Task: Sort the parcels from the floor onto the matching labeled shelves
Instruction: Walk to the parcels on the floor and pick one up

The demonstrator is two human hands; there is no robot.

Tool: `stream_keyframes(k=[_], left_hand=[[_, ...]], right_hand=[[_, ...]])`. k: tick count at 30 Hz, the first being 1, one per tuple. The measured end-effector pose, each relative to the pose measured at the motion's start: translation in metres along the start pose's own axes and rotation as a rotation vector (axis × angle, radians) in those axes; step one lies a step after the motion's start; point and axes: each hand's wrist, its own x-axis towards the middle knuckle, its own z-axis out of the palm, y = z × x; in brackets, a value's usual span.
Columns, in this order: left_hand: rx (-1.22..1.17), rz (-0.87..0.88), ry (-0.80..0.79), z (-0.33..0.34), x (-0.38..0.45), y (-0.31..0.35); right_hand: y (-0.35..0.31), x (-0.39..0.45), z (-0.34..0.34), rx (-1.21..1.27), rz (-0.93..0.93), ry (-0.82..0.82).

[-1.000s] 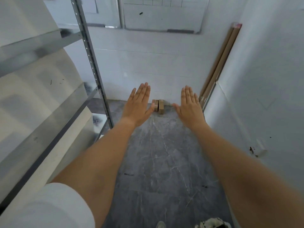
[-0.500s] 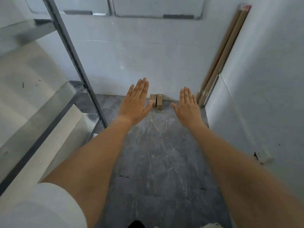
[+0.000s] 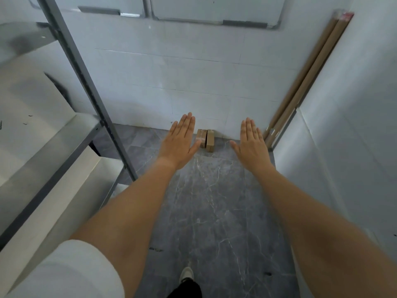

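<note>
Metal shelving unit is standing along the left side, grey upright post slanting across the view. Shelf surfaces in view are showing bare metal with a few dark marks; nothing is sitting on the parts visible. Any labels are not readable from here.

Two small brown parcels are standing on edge on the grey marbled floor, side by side and touching each other, right against the base of the white tiled back wall. Left one is showing tape or a label on its face; detail too small to read.

Long cardboard tubes are leaning in the right corner, where the back wall meets the right wall. Lower edges of two whiteboards are showing at the top.

Left hand is reaching forward, palm down, fingers straight and held together, thumb spread out toward the parcels; it is holding nothing. The thumb tip is overlapping the left parcel in view, but contact cannot be told.

Right hand is mirroring it: palm down, fingers flat and extended, thumb out, carrying nothing, apart from the parcels.

Both forearms are stretching out bare, a white sleeve covering the left upper arm. A shoe is showing on the floor at the bottom edge.
</note>
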Motion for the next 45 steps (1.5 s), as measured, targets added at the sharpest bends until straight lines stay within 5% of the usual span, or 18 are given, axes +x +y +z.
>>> stream_keyframes(k=[16,34,45], left_hand=[[0.003,0.049,-0.069,0.056,0.146,-0.049],[0.002,-0.014,-0.079,0.121,0.372,-0.038],[-0.007,-0.074,-0.133,0.164,0.453,-0.069]], right_hand=[[0.029,0.138,0.045,-0.005,0.092,-0.079],[0.125,0.36,0.077,-0.145,-0.089,-0.17],[0.144,0.455,0.122,-0.014,-0.06,-0.214]])
